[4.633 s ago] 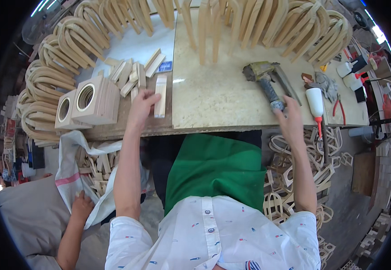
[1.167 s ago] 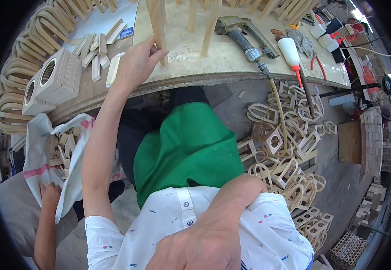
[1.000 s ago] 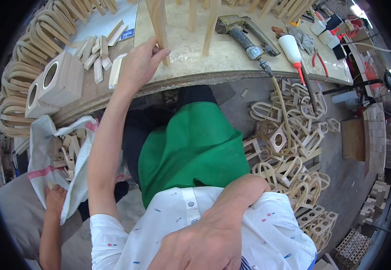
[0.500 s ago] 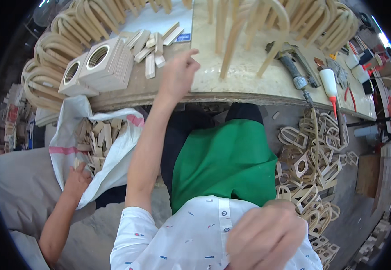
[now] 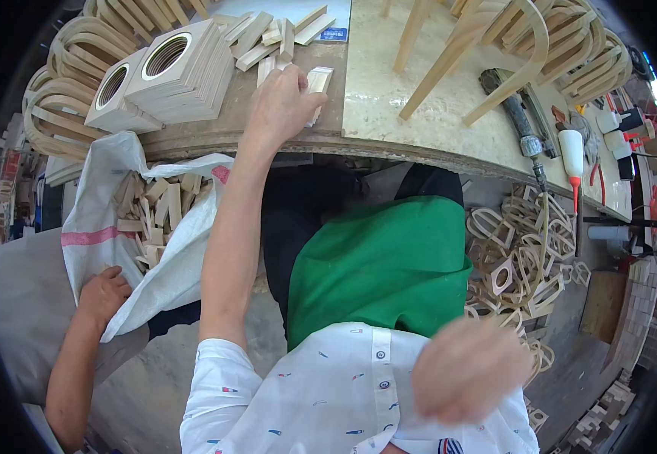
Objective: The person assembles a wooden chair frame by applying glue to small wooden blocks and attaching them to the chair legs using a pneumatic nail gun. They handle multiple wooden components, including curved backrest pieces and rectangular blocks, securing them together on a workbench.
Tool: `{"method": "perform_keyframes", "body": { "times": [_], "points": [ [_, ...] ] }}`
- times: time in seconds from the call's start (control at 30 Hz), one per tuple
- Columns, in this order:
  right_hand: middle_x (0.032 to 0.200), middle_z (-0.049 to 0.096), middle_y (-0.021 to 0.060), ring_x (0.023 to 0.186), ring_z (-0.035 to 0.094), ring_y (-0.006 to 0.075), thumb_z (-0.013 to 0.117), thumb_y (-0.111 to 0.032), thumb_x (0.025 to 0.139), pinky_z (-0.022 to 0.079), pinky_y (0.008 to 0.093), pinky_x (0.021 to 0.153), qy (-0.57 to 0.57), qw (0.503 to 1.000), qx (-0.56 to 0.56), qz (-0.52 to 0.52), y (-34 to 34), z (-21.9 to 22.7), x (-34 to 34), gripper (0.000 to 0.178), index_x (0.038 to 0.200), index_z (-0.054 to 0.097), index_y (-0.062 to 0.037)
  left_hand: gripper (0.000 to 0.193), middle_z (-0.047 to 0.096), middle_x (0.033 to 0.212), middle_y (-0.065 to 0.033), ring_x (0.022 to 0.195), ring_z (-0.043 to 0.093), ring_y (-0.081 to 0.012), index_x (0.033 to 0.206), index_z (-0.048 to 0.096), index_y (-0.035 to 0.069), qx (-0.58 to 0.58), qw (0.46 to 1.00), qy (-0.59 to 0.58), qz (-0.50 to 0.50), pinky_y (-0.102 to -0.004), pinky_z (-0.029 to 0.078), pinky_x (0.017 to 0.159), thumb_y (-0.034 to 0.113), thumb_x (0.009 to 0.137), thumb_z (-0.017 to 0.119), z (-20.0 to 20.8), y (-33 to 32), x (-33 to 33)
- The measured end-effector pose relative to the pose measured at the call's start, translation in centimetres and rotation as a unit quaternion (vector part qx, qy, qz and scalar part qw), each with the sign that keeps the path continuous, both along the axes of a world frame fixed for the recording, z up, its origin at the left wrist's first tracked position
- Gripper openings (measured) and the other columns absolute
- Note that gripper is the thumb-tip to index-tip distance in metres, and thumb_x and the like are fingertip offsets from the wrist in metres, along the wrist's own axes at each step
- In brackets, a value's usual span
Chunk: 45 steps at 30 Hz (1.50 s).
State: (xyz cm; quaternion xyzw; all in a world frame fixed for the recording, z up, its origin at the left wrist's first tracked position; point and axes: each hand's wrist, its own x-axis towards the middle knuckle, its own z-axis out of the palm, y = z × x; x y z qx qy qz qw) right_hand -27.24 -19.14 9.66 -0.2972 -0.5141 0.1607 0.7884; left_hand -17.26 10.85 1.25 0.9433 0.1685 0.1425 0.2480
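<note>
Over the near edge of the workbench (image 5: 321,141), my left hand (image 5: 283,106) is closed, its thumb lying across a small pale wooden block (image 5: 319,82). The other fingertips are hidden behind the hand, close to a pile of similar wooden blocks (image 5: 256,47). Low in front of my shirt, my right hand (image 5: 471,371) is smeared by motion, so its fingers do not show clearly. A stack of square wooden plates with round holes (image 5: 181,76) stands left of the left hand.
Bent wooden arches (image 5: 518,45) stand on the bench, with an air tool (image 5: 516,121) and a white glue bottle (image 5: 573,159) at right. Another person's hand (image 5: 104,293) touches a white sack (image 5: 90,204) of wood pieces. Wooden frames (image 5: 506,276) lie heaped on the floor.
My left hand has gone left and a little farther in, curling beside the wooden blocks. My right hand shifts slightly right. The view has shifted; the other person's hand now rests lower on the sack's rim.
</note>
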Motion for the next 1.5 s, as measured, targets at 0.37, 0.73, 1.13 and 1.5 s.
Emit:
{"method": "perform_keyframes", "body": {
  "times": [0.37, 0.73, 1.13, 1.5],
  "points": [
    [0.083, 0.064, 0.0119, 0.069, 0.064, 0.0171, 0.064, 0.006, 0.082, 0.050, 0.0260, 0.060, -0.034, 0.872, -0.362, -0.327, -2.0, -5.4, 3.9, 0.013, 0.096, 0.063, 0.0042, 0.025, 0.063, 0.081, -0.0096, 0.077, 0.061, -0.0197, 0.088, 0.060, 0.000, -0.016, 1.000, -0.013, 0.011, -0.0320, 0.047, 0.070, 0.021, 0.077, 0.068, 2.4, 0.0, -0.1],
    [0.114, 0.059, 0.0181, 0.087, 0.064, 0.0285, 0.063, 0.001, 0.078, 0.054, 0.0331, 0.069, -0.168, 0.870, -0.278, -0.371, 0.4, -7.7, 5.3, 0.026, 0.103, 0.060, 0.0061, 0.031, 0.060, 0.092, -0.0036, 0.081, 0.058, -0.0107, 0.103, 0.054, 0.001, -0.412, 0.880, 0.176, -0.155, -0.0253, 0.047, 0.074, 0.006, 0.078, 0.072, 3.2, -8.9, -6.6],
    [0.091, 0.048, 0.0135, 0.078, 0.055, 0.0228, 0.060, -0.007, 0.074, 0.050, 0.0312, 0.067, -0.127, 0.889, -0.293, -0.328, -0.8, -11.6, 8.2, 0.034, 0.103, 0.050, 0.0085, 0.033, 0.061, 0.101, -0.0066, 0.091, 0.059, -0.0134, 0.105, 0.052, 0.003, -0.415, 0.861, 0.278, -0.097, -0.0280, 0.048, 0.082, 0.001, 0.077, 0.071, 2.7, -11.5, -4.7],
    [0.092, 0.057, 0.0152, 0.081, 0.060, 0.0318, 0.058, -0.001, 0.074, 0.051, 0.0373, 0.071, -0.218, 0.788, -0.326, -0.475, -4.3, -10.2, 13.6, 0.024, 0.099, 0.058, 0.0021, 0.039, 0.061, 0.107, -0.0052, 0.088, 0.059, -0.0124, 0.118, 0.055, 0.001, -0.322, 0.940, 0.075, -0.081, -0.0274, 0.049, 0.080, -0.001, 0.080, 0.067, 3.6, -10.3, 0.4]
  ]
}}
